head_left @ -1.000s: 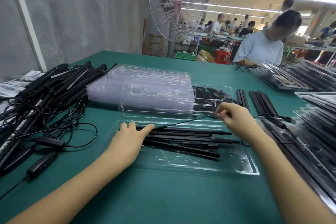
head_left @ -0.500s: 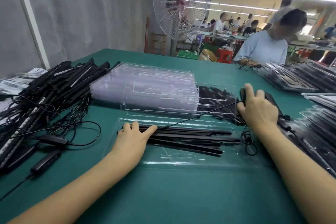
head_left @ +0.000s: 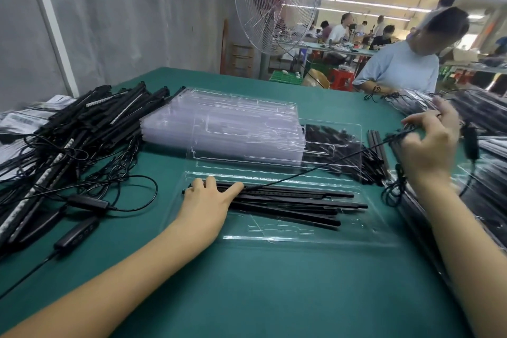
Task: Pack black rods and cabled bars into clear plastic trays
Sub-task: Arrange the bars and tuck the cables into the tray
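Note:
A clear plastic tray (head_left: 274, 236) lies on the green table in front of me, with several black rods (head_left: 296, 204) lying lengthwise in it. My left hand (head_left: 208, 203) rests flat on the rods' left ends, fingers spread. My right hand (head_left: 428, 143) is raised at the right, pinching a thin black cable (head_left: 315, 169) that runs taut down to the bar under my left hand. A black inline controller (head_left: 470, 143) and a coil of cable (head_left: 392, 189) hang below that hand.
A stack of clear trays (head_left: 225, 129) sits behind the tray. A heap of cabled bars (head_left: 63, 143) fills the left side. Loose rods (head_left: 375, 143) and packed trays (head_left: 482, 115) lie to the right. A person in a light shirt (head_left: 400, 68) works opposite, beside a large fan (head_left: 274, 3).
My right hand has risen from the rod pile at the right, lifting the cable and its controller. My left hand stays on the rods in the tray.

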The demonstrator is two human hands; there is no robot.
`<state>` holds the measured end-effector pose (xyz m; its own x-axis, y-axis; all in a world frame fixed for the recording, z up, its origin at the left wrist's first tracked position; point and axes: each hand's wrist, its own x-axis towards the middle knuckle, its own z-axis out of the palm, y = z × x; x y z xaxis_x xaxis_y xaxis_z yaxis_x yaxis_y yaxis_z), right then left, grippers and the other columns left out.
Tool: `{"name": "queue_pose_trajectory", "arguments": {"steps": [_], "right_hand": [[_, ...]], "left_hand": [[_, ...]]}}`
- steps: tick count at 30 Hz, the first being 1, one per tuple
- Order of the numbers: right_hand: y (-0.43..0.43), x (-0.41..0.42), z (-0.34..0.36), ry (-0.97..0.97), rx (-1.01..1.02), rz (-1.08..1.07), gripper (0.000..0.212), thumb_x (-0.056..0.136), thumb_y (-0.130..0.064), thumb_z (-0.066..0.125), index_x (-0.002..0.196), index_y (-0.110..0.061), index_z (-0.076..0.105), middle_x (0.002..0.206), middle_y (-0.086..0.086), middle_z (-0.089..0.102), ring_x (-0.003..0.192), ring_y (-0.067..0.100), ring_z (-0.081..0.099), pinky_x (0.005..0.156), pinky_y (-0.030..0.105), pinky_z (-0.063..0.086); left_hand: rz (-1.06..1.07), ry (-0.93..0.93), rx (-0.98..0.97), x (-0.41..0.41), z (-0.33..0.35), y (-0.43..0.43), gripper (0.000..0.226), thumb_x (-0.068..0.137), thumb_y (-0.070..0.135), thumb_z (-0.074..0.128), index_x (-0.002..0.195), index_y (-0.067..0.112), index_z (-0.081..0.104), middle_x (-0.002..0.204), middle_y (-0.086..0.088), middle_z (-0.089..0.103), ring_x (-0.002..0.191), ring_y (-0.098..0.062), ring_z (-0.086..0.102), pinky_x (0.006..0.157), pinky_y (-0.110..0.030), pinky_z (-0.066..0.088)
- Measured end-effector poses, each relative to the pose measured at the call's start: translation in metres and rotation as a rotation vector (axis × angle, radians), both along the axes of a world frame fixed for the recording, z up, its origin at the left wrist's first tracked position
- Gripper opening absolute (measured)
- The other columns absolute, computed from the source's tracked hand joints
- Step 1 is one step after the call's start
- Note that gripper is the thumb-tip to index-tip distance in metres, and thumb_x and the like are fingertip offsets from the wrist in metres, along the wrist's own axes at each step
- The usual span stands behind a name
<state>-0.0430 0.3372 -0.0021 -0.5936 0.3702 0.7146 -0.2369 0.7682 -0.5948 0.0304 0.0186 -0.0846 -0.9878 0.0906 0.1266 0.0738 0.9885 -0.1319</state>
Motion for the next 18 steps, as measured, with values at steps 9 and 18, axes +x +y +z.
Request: {"name": "queue_pose_trajectory", "arguments": {"steps": [9,18], "right_hand": [[0.013,0.011,0.010,0.152,0.424,-0.169,0.023,0.083,-0.018,0.054,0.074,0.000,0.066,0.120,0.013,0.062,0.130,0.032,0.042,0.107,0.049,0.020],[0.009,-0.007,-0.039,-0.425,0.506,-0.207,0.028,0.074,0.016,0.057,0.095,0.000,0.067,0.145,0.026,0.032,0.143,0.040,0.006,0.113,0.047,0.003]], "left_hand": [[-0.023,0.014,-0.016,0.003,0.002,0.001,0.075,0.081,-0.009,0.039,0.140,0.032,0.017,0.114,-0.013,0.043,0.101,-0.029,0.042,0.076,-0.032,0.032],[-0.077,-0.022,-0.079,0.005,0.006,0.002,0.076,0.077,-0.014,0.034,0.138,0.028,0.018,0.113,-0.017,0.045,0.103,-0.031,0.042,0.075,-0.035,0.031]]}}
